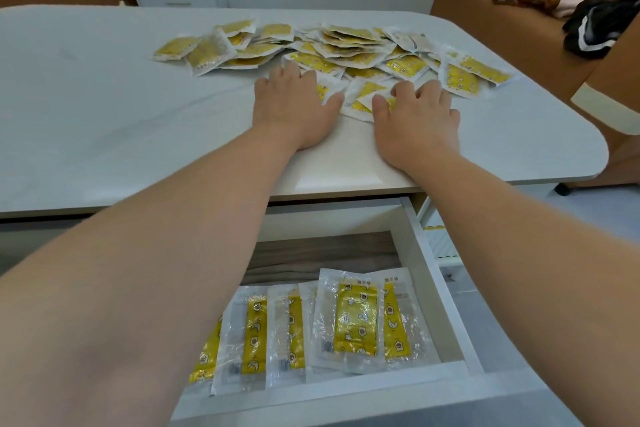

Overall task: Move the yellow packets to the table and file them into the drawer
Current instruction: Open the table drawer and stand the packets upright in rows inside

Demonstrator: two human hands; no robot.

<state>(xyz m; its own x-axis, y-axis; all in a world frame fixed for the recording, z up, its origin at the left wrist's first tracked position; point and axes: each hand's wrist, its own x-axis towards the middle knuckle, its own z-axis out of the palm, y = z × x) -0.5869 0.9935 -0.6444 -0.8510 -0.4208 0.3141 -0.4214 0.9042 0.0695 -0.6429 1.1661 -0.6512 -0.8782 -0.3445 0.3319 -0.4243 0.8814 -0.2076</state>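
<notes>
Now gathering: left hand [294,111] presses spread fingers on the loose packets [346,48], right hand [417,118] pinches 1 with curled fingers; next, probably carrying it to the drawer [433,274].

Both forearms [194,236] and hands [294,111] are bare.

Head-worn wide-angle view, forward and down, close over table [104,107] and drawer [429,263].

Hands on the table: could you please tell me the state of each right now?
Left hand: open, fingers resting flat on the yellow packets.
Right hand: fingers curled over the packets; grip cannot be told.
</notes>
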